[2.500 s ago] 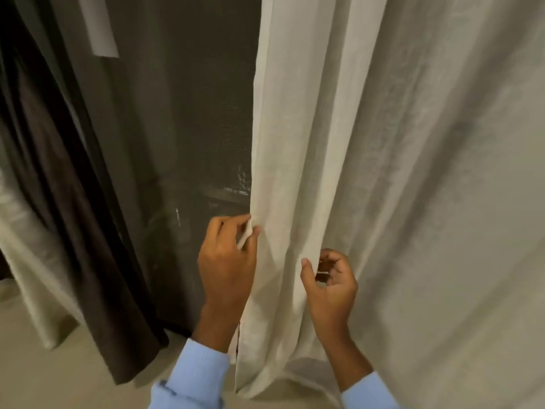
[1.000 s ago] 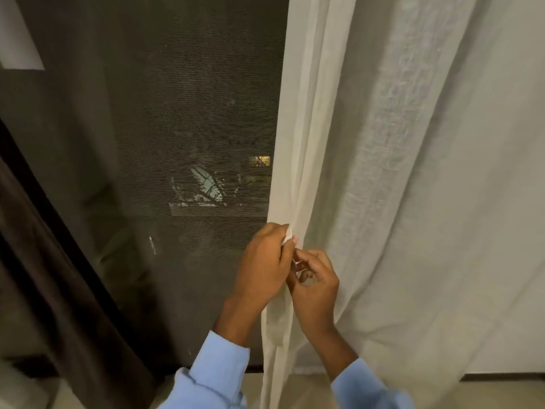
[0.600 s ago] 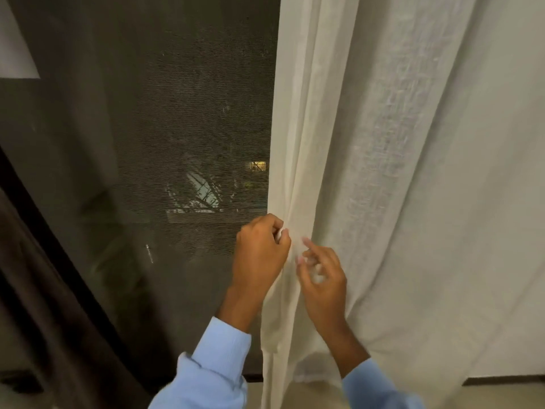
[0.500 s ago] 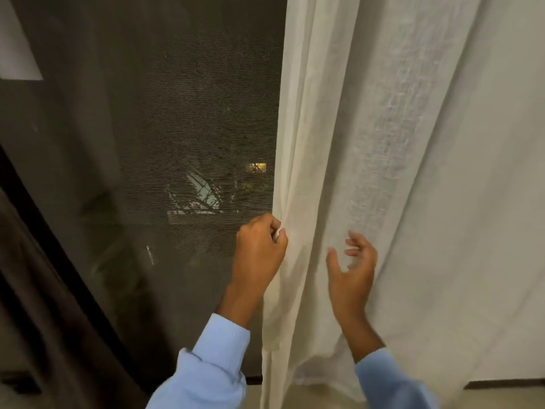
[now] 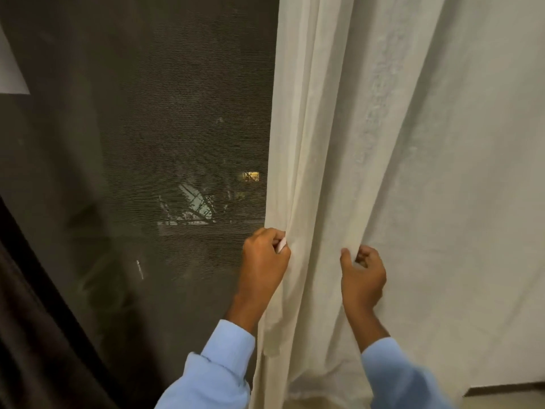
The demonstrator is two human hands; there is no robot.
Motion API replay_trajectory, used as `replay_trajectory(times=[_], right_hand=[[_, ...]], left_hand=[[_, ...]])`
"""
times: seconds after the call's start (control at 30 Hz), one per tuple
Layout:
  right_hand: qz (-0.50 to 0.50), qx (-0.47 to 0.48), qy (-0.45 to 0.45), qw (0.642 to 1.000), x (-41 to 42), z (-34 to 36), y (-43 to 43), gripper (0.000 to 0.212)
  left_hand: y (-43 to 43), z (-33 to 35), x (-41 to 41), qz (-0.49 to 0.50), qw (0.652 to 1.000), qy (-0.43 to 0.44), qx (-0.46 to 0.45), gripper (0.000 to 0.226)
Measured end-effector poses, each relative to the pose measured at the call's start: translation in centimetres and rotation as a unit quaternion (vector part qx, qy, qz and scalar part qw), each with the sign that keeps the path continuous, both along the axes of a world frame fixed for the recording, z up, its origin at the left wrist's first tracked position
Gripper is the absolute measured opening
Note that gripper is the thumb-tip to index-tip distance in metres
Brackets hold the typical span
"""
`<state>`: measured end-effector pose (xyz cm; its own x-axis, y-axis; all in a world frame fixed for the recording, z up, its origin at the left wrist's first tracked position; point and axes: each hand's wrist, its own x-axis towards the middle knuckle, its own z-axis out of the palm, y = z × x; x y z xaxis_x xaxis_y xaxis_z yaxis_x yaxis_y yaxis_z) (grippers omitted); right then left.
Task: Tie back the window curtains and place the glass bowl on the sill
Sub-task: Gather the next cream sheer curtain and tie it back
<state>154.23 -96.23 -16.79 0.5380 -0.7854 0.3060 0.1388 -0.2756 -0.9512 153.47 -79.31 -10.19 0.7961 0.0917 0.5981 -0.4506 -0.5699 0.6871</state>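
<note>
A cream sheer curtain (image 5: 398, 172) hangs over the right half of the view. My left hand (image 5: 264, 261) pinches its left edge at about waist height, fingers curled round the hem. A hand's width to the right, my right hand (image 5: 362, 276) lies against the cloth with its fingers curled into a fold and the thumb raised. The glass bowl and the sill are not in view.
A dark mesh window screen (image 5: 177, 128) fills the middle and left, with night lights showing through it. A dark brown curtain (image 5: 32, 335) hangs at the lower left. A strip of floor (image 5: 507, 401) shows at the bottom right.
My right hand let go near the left hand, moved right along the curtain and curled into a new fold. My left hand kept its hold on the edge. The view shifted slightly.
</note>
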Motion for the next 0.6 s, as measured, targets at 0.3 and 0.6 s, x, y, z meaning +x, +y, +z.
replay_trajectory(times=[0.3,0.6], right_hand=[[0.077,-0.032,-0.055,0.995,-2.9,-0.3,3.6,0.008],[0.165,-0.157,-0.096,0.969,-3.5,-1.0,4.5,0.023]], left_hand=[[-1.1,-0.5,-0.9,-0.007,0.999,-0.028,-0.028,0.012],[-2.3,-0.9,-1.7,-0.044,0.997,-0.056,-0.014,0.015]])
